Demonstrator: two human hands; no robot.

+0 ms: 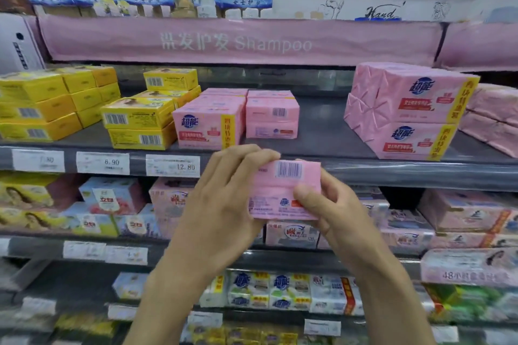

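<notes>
Reference for all positions: the 12.80 price tag [173, 166].

- Grey shelf [322, 131]: full width of view, and the tag is clipped to its front lip.
- Shampoo banner [238, 43]: pink, well above the tag, spans most of the bay.
- Large pink soap bundles [412, 112]: far right of the tag and above it, stacked two high, blue logo facing me.
- Yellow soap boxes [42, 106]: up and left of the tag, three layers.
- Second yellow pile [140, 120]: just above the tag, slightly left, barcodes facing out.
- Shelved pink packs [207, 123]: just above and right of the tag, front one at the shelf edge. Rear pair [272, 115]: further right, barcode side out.
- My left hand [224, 196]: below and right of the tag. Fingers curl over the top left edge of the pink soap pack [280, 193] and are clamped on it.
- My right hand [336, 210]: further right of the tag, lower. Thumb [304, 194] presses on the pack's near face. The other fingers wrap behind it, mostly hidden, and grip it too.
- Pink soap pack: held off the shelf between both hands, right of the tag. Its top edge is level with the tag and the rest hangs below. It is in front of the shelf lip, printed back face toward me, slightly tilted. Can't tell whether it touches the lip.
- 6.90 tag [103, 162]: on the same lip, left of the reference tag, close by.
- Barcode [289, 169]: top of the held pack, level with the tag, right of it.
</notes>
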